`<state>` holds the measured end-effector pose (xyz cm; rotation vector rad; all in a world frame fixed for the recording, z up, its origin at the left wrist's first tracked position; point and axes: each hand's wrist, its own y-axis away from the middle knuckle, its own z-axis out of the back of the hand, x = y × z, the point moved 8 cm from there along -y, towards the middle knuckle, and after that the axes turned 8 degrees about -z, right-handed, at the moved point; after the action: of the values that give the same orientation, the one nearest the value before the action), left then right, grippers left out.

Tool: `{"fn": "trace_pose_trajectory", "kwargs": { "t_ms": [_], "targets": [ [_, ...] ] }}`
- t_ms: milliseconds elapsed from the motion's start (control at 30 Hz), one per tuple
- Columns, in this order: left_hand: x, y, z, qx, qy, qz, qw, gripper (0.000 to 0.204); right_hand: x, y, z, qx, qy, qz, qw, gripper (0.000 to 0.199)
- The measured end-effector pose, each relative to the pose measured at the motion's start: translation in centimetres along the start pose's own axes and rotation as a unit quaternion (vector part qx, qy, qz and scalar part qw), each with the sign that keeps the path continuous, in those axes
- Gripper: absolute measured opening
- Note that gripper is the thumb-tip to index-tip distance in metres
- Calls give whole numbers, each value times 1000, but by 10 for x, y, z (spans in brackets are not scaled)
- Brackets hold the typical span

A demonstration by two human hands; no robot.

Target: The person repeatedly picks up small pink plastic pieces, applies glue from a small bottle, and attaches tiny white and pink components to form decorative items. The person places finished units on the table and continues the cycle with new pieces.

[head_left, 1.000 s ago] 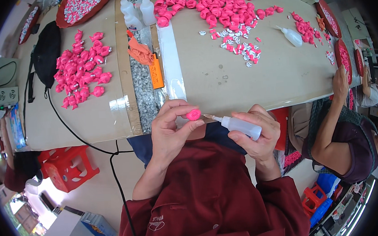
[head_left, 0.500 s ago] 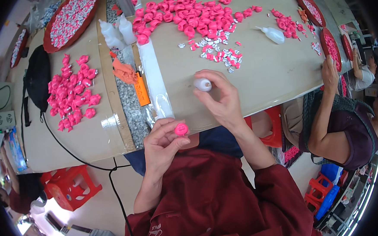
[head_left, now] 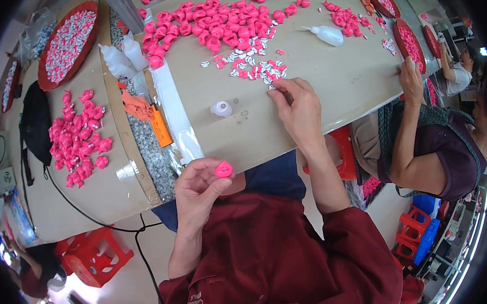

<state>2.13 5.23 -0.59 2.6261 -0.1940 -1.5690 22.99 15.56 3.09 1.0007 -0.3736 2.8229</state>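
Note:
My left hand pinches a small pink molded piece between thumb and fingertips, held in front of the table's near edge. Its rounded face points up. To the right and farther forward, my right hand reaches over the table with thumb and forefinger drawn together on a small white piece at the near edge of a scatter of small pink-and-white pieces. A white squeeze bottle stands upright on the table, left of my right hand and apart from it. Wet-looking spots show beside the bottle.
Hollow pink pieces are heaped at the back; pink figures cover the left side. Two bottles stand by an orange cloth. Another bottle lies at the right. A co-worker's hand is near a red tray.
My right hand has let go of the squeeze bottle, which now stands on the table, and has moved to the small pieces. My left hand still holds the pink piece. The view has shifted.

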Motion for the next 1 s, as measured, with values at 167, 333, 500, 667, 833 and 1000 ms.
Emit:
{"fn": "trace_pose_trajectory", "kwargs": {
  "t_ms": [167,333,500,667,833,1000],
  "targets": [
    [3,-1,-1,-9,21,17,1000,31,6,4,-5,64,-34,-18,997,9],
    [3,0,-3,5,58,20,998,29,12,24,-10,207,-223,-75,949,14],
    [5,-1,-3,6,61,22,998,27,29,52,-8,340,-358,-72,867,22],
    [7,-2,-3,16,56,12,998,29,56,64,-2,291,-284,62,912,19],
    [2,-2,-3,24,-3,-24,999,31,57,69,-5,288,-316,-30,903,13],
    [2,-1,-3,22,-15,-33,999,31,67,69,-6,255,-298,52,918,13]
  ]
}}
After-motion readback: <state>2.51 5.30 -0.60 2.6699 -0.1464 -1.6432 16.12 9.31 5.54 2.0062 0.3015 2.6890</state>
